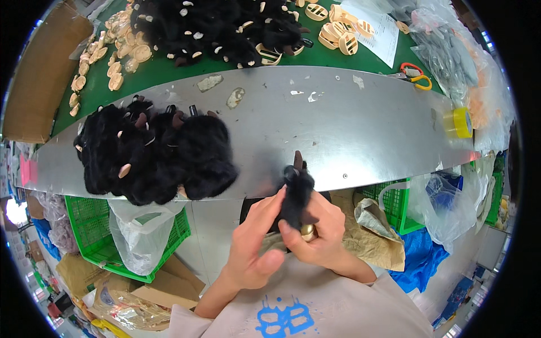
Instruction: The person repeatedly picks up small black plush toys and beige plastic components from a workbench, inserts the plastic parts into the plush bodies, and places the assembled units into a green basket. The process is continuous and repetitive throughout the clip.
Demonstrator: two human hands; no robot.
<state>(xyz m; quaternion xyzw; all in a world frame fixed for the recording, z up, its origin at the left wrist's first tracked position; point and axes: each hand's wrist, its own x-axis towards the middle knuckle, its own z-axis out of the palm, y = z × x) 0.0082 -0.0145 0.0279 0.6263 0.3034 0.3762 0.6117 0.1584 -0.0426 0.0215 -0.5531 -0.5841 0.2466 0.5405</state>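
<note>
Black plush (297, 198) is clamped in right hand (325, 232), left hand (248, 243) spread against it; slackened grip could drop it.

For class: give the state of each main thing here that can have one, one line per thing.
Black plush piece: held in the right hand, the left hand against it.
Black plush pile: heaped on the metal table, unheld.
Scissors: lying unheld; blade opening unclear.
Yellow tape roll: unheld, at the table's right end.
Left green crate: open-topped, clear plastic bag in it.
Paper sheet: partly covered by beige pieces.
</note>
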